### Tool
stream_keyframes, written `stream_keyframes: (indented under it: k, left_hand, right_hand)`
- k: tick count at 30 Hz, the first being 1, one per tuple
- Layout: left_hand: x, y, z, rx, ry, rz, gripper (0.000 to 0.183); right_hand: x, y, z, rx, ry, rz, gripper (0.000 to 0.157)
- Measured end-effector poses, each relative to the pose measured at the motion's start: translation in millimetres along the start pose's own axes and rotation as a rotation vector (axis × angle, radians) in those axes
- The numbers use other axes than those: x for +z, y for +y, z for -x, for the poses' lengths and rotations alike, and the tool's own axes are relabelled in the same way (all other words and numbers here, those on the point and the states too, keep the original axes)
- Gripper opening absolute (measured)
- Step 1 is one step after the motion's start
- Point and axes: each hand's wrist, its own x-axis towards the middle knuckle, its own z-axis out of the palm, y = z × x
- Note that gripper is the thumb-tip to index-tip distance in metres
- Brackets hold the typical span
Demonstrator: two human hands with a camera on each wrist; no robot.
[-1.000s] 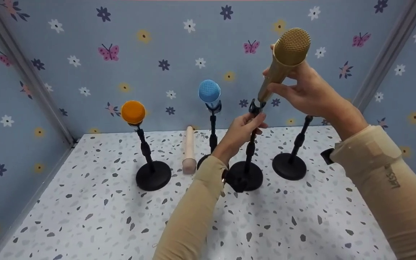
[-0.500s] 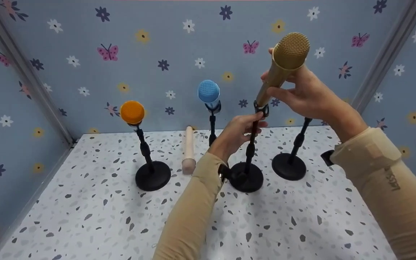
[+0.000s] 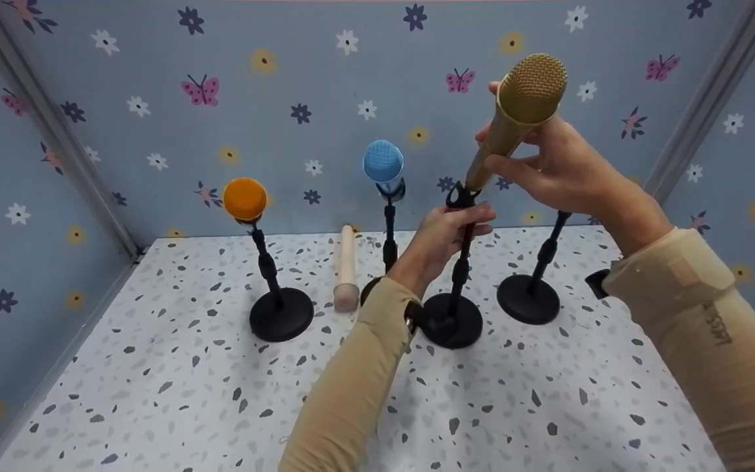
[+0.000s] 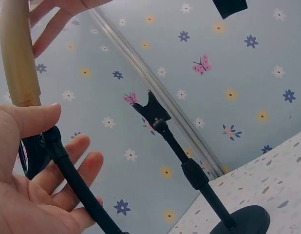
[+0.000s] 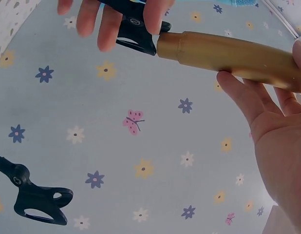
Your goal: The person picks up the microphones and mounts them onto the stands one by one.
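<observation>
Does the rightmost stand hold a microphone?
No, the left wrist view shows the rightmost stand with its clip bare.

Flower-print wall [image 3: 325, 72] behind speckled white tabletop [image 3: 174, 400]

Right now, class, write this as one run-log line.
right hand: holds gold microphone, lower end at clip; left hand: around black stand; blue microphone, orange microphone: on stands

Right hand [image 5: 279, 126] holds gold handle [image 5: 228, 54], end at black clip [image 5: 136, 30]; left hand [image 5: 110, 24] around clip. Second clip [image 5: 37, 200] lower left.
</observation>
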Motion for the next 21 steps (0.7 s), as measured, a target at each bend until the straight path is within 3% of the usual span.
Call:
stream_keyframes:
  k: [4, 9, 16, 21]
  left_hand:
    - [-3.0, 0.6, -1.0, -0.022, -0.028, -0.049, 0.038]
    - [-5.2, -1.4, -1.0, -0.034, -0.045, -0.039, 0.032]
    - [-2.0, -4.3, -1.1, -0.017, -0.078, 0.089, 0.020]
    - [5.1, -6.6, -4.1, 0.004, -0.086, 0.161, 0.008]
  right_hand:
    - [0.9, -0.7, -0.8, 0.010, 0.006, -0.001, 0.080]
    - [4.6, 2.1, -1.2, 0.018, 0.010, -0.014, 0.082]
    - [9.4, 6.6, 0.4, 0.032, 0.033, -0.056, 0.086]
    - [9.5, 6.6, 1.3, 0.031, 0.047, -0.049, 0.080]
